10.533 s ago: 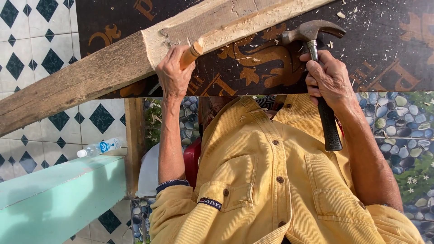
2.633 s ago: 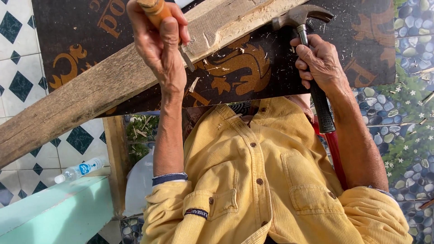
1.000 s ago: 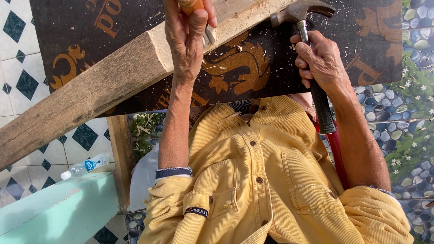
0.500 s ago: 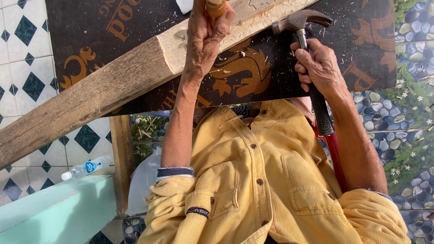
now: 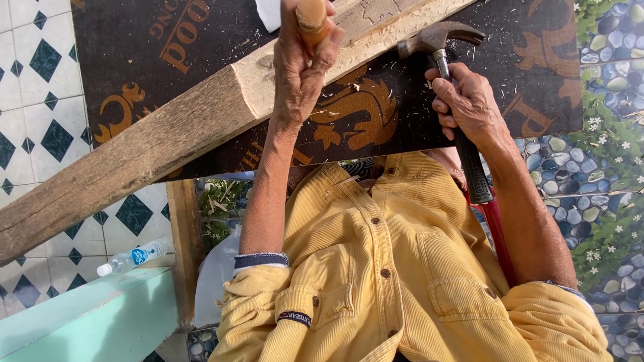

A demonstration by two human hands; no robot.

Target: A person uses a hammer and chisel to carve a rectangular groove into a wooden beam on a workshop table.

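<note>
At the far left we see white floor tiles [image 5: 27, 100] with dark diamonds, a pale green ledge [image 5: 80, 315] low in the corner, and a clear plastic bottle [image 5: 131, 257] lying just above it. A long, rough wooden beam [image 5: 154, 144] runs up from the left edge toward the top middle, lying across a dark printed board [image 5: 174, 60]; its upper part is freshly cut and pale, with chips scattered on the board beside it. Our left hand [image 5: 302, 74] is closed tight around the wooden handle of a chisel [image 5: 312, 17], held over the pale cut part of the beam; the blade is hidden behind the hand. To the right, our right hand [image 5: 469, 104] is wrapped around the shaft of a claw hammer [image 5: 439, 37], whose steel head hangs over the board just beside the beam, apart from the chisel. Below are yellow shirt sleeves [image 5: 402, 295], and at far right a pebble floor [image 5: 604, 134].
</note>
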